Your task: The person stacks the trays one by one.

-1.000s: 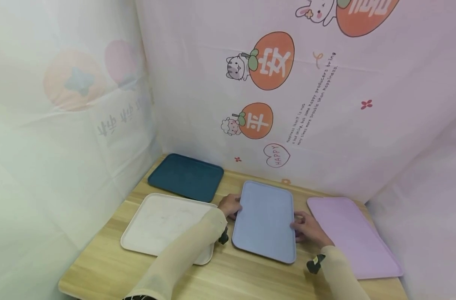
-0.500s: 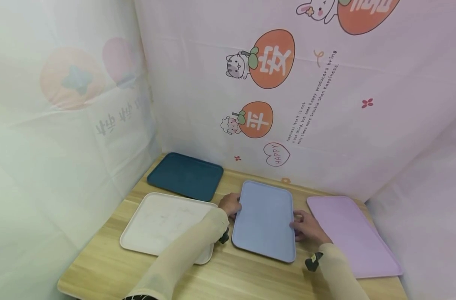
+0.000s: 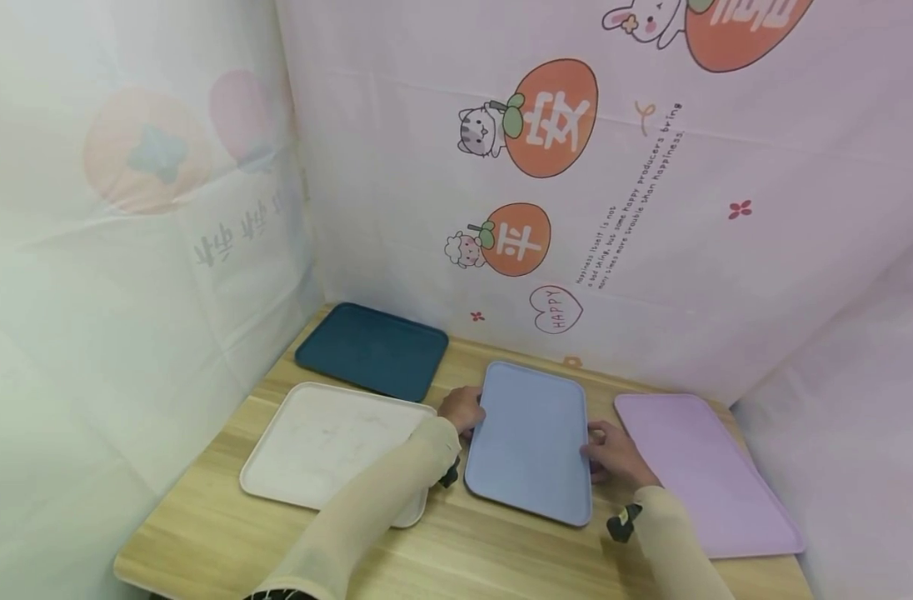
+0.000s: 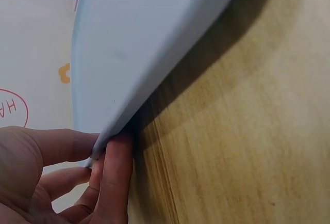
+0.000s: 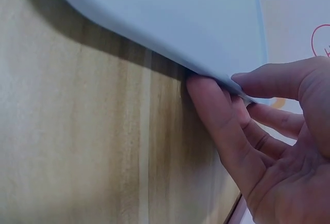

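- Gripping the blue tray (image 3: 530, 437) by its two long edges, the left hand (image 3: 461, 409) and right hand (image 3: 612, 454) each pinch the rim, thumb on top and fingers (image 4: 117, 170) curled beneath, as both wrist views show.
- Lying lower centre of the head view, the blue tray looks raised slightly off the wooden table (image 3: 501, 558) at the gripped edges, with a shadow under it; this reads as the start of a lift.
- Judging from the grip, the next move calls for an even rise on both sides so the tray stays level and passes over its neighbours.
- Close on the left lies a white tray (image 3: 329, 446), partly under the left sleeve (image 3: 366, 508); a dark teal tray (image 3: 370, 350) sits behind it, and a lilac tray (image 3: 707, 471) lies at lower right.
- Behind the table hangs a pale pink printed sheet (image 3: 651, 208) with cartoon animals and orange fruit; a whitish sheet (image 3: 127, 250) fills the left of the frame.
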`<state>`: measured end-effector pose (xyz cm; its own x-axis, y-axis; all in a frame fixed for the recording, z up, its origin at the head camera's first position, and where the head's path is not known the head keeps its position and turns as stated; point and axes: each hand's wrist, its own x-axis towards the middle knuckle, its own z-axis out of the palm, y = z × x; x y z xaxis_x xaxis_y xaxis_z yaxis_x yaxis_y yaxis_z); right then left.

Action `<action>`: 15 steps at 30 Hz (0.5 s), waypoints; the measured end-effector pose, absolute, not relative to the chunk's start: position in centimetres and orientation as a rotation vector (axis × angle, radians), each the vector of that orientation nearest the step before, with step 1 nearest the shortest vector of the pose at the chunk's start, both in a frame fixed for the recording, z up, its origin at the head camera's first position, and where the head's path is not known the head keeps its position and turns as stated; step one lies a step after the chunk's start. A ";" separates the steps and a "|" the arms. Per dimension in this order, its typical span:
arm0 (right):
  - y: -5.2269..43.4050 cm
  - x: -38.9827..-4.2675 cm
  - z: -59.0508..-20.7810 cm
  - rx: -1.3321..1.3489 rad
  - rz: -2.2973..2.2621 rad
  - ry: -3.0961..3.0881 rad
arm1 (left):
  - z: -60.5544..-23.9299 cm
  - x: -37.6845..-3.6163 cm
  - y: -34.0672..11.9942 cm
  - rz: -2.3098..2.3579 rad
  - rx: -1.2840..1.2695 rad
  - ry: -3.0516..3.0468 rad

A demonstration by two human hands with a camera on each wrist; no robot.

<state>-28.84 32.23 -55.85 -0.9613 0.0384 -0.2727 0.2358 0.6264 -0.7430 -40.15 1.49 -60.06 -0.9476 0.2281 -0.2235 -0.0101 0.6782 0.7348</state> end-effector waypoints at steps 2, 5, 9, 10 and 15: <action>32.2 -28.8 -55.9 0.228 -1.235 2.631 | -60.0 -40.2 1.5 1.149 0.174 2.593; 32.2 -28.9 -56.1 0.231 -1.224 2.643 | -59.9 -40.2 1.5 1.153 0.182 2.606; 32.4 -29.1 -56.4 0.267 -1.218 2.631 | -59.2 -39.5 1.3 1.162 0.174 2.631; 32.4 -29.2 -56.5 0.283 -1.224 2.627 | -59.0 -39.2 1.3 1.165 0.171 2.632; 32.6 -29.3 -57.0 0.301 -1.232 2.622 | -58.9 -38.6 1.2 1.156 0.191 2.653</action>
